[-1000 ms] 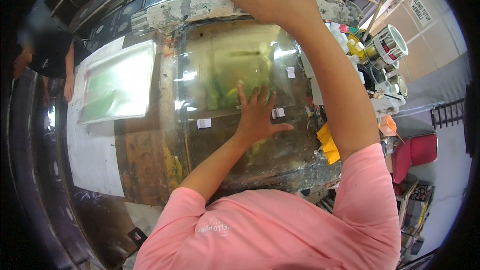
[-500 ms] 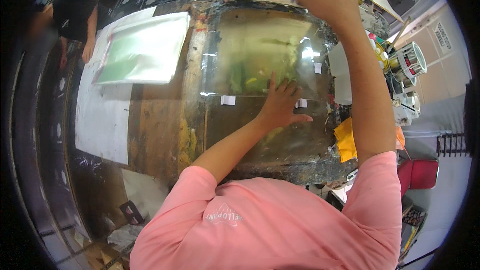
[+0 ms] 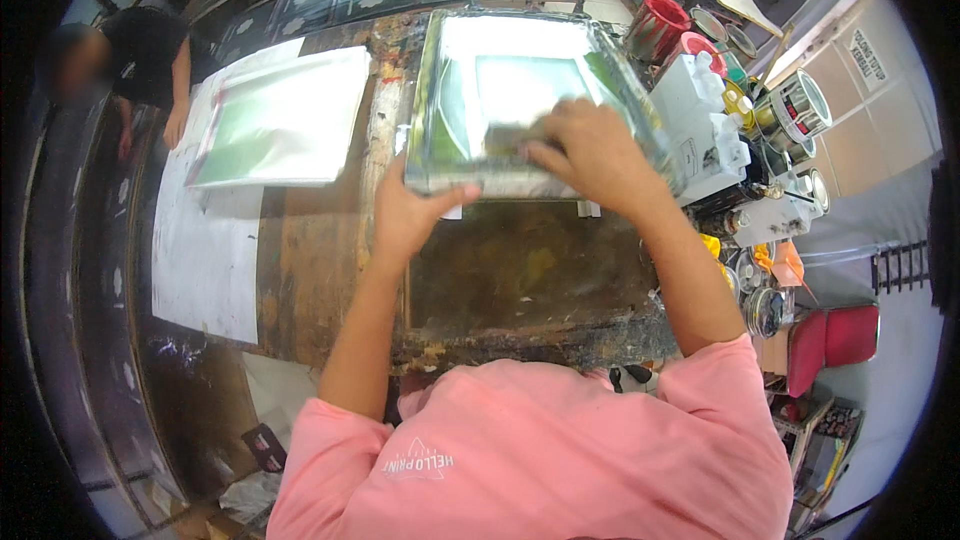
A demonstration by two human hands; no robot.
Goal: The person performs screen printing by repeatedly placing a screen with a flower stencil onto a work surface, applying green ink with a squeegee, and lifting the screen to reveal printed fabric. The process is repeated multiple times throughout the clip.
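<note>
A screen printing frame (image 3: 470,183) lies down over the far part of the work table, its pale mesh bright in the middle and green toward the sides. My left hand (image 3: 405,220) holds the frame's near left corner, thumb along the near edge and fingers up the left side. Over the mesh, my right hand (image 3: 598,152) is closed around a dark, flat squeegee (image 3: 508,140), blurred by motion. Two small white tabs show just below the frame's near edge, the left tab (image 3: 453,212) beside my left thumb. Whatever lies beneath the frame is hidden.
A stack of glossy clear sheets (image 3: 285,120) rests on white paper (image 3: 205,270) to the left. Another person (image 3: 150,60) stands beyond it. White jugs (image 3: 705,140), paint cans (image 3: 793,105) and a red tub (image 3: 660,25) crowd the right side, near a red chair (image 3: 835,345).
The frame now covers the bed where my left hand lay flat. That hand has shifted left to the frame's corner. My right hand has come down from the far edge and holds the squeegee.
</note>
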